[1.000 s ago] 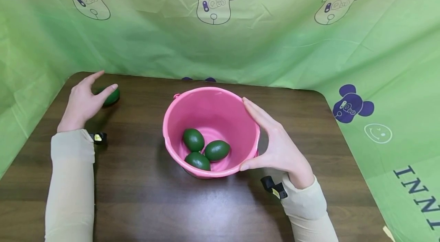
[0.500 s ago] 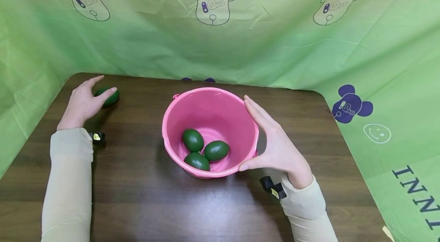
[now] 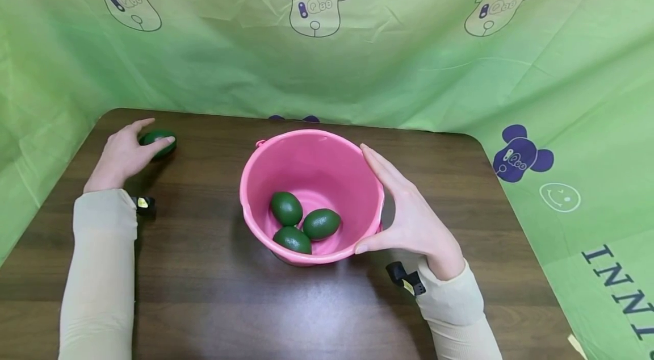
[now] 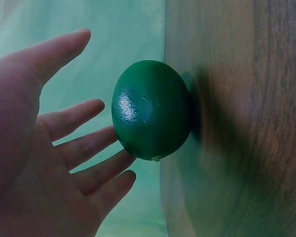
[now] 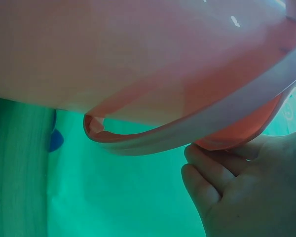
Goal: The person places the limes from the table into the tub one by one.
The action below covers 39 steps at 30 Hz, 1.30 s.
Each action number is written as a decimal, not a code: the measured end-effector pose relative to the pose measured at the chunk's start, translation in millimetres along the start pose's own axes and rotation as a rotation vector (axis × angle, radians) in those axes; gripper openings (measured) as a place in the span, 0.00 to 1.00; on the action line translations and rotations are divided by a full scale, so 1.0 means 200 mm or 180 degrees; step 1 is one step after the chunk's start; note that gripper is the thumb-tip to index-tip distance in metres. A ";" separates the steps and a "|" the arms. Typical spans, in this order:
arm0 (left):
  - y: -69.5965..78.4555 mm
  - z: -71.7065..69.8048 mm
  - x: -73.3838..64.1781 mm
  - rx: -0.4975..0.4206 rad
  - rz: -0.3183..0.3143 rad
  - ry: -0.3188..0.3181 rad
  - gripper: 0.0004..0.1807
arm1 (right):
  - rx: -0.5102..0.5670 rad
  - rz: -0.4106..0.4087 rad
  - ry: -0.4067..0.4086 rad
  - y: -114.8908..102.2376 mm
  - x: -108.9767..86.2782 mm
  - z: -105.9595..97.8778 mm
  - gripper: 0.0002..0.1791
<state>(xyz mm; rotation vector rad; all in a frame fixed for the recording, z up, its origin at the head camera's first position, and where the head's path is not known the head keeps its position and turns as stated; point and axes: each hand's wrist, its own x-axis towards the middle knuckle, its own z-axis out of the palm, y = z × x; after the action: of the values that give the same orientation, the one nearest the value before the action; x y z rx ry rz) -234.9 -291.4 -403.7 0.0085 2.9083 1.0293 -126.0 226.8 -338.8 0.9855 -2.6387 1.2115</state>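
My left hand (image 3: 118, 157) is low at the table's far left corner, thumb and fingers spread around a dark green avocado (image 3: 149, 137). In the left wrist view the fingertips come right up to the avocado (image 4: 153, 111), and the thumb stands apart from it. A pink bucket (image 3: 322, 164) stands mid-table, and my right hand (image 3: 415, 218) holds its right side, thumb at the near rim and fingers at the far rim. Three avocados (image 3: 321, 224) lie on the bucket's floor. Its handle (image 5: 187, 129) hangs down the outside, close to my right fingers (image 5: 207, 168).
The dark wooden table (image 3: 204, 303) has rounded far corners. A green cloth (image 3: 388, 70) printed with mouse figures hangs behind it and at both sides. Each wrist carries a small black camera (image 3: 407, 279).
My left hand has come down slightly onto the avocado at the far left, its thumb now overlapping it. The right hand and the bucket stay as they were.
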 end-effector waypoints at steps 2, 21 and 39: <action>0.00 0.01 0.00 -0.0001 0.0017 0.0025 0.49 | 0.0007 0.0008 0.0004 0.00 0.00 0.00 0.82; -0.04 0.05 0.01 -0.0014 0.0033 0.0057 0.48 | 0.0080 -0.0004 0.0023 0.02 0.00 0.00 0.80; -0.09 0.07 0.01 -0.0022 0.0031 0.0132 0.44 | 0.0126 0.0043 -0.0010 0.01 0.00 0.01 0.81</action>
<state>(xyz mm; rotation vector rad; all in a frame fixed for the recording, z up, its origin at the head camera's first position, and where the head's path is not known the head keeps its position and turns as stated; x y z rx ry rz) -236.2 -295.3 -426.2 0.0009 2.9446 1.0536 -126.8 227.9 -341.8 0.9780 -2.6380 1.2706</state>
